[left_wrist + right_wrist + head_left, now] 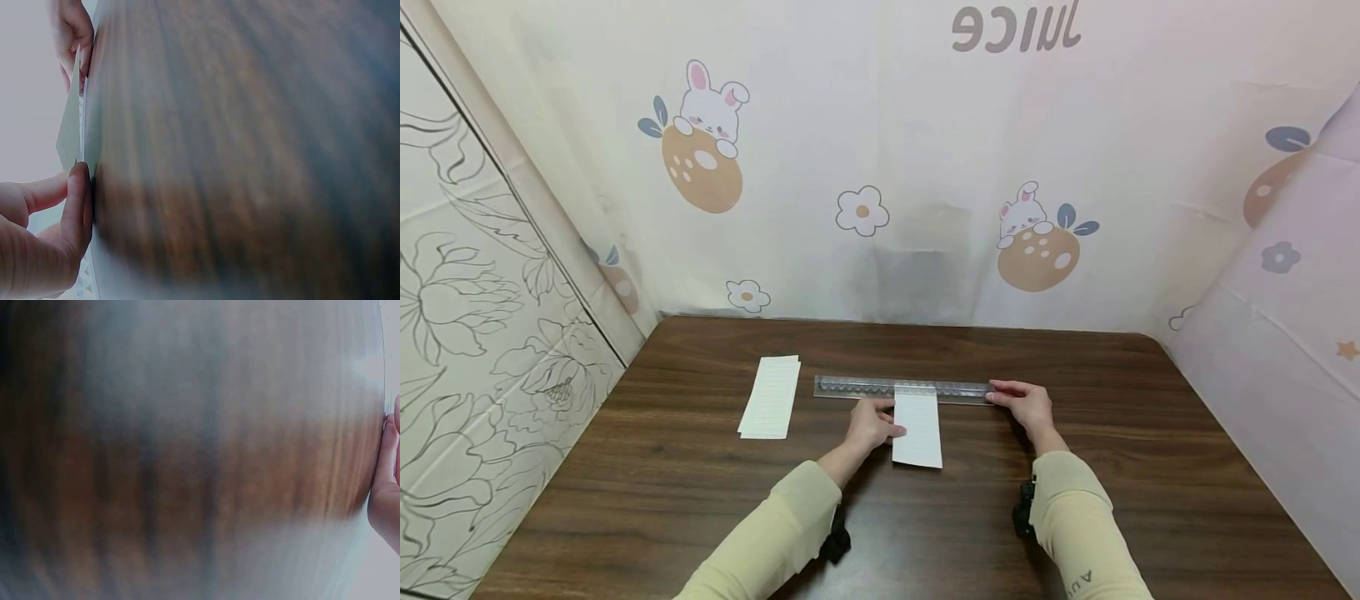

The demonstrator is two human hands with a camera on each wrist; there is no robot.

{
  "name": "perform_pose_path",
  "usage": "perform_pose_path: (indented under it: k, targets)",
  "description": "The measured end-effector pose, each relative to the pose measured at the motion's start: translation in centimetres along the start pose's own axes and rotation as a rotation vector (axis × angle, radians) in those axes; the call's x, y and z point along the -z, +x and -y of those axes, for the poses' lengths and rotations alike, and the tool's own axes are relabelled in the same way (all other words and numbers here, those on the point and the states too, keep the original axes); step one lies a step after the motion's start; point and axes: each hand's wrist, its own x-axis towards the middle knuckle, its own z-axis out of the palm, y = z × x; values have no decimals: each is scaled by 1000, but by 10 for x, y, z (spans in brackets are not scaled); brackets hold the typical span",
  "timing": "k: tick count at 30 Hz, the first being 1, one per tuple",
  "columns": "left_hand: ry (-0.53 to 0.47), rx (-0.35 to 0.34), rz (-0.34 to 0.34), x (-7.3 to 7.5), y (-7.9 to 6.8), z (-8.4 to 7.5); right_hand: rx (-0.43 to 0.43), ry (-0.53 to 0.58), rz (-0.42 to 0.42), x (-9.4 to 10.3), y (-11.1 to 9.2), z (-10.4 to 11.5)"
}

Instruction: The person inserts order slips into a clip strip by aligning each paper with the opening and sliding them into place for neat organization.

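A clear plastic ruler (pixel 857 387) lies crosswise on the table, over the top end of a white slip of lined paper (pixel 917 433). My left hand (pixel 869 426) pinches the left edge of this slip between thumb and finger, just below the ruler. In the left wrist view the slip (pixel 70 134) rises at a slant off the tabletop from the fingertips of my left hand (pixel 59 240). At the ruler's right end, my right hand (pixel 1026 408) grips it with thumb and fingers. Only part of the right hand (pixel 389 487) shows in the right wrist view.
Left of the ruler, slightly fanned slips of lined paper (pixel 770 398) lie on the brown wooden table (pixel 662 483). A curtain (pixel 805 125) with rabbit prints hangs behind the table's back edge. A flower-patterned panel (pixel 475 317) stands at the left.
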Motion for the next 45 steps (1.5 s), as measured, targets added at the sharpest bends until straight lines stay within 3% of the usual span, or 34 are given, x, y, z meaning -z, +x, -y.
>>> perform_pose_path:
  k: [45]
  targets:
    - [-108, 49, -30, -24, -3, -5, -13, 6, 4, -1, 0, 0]
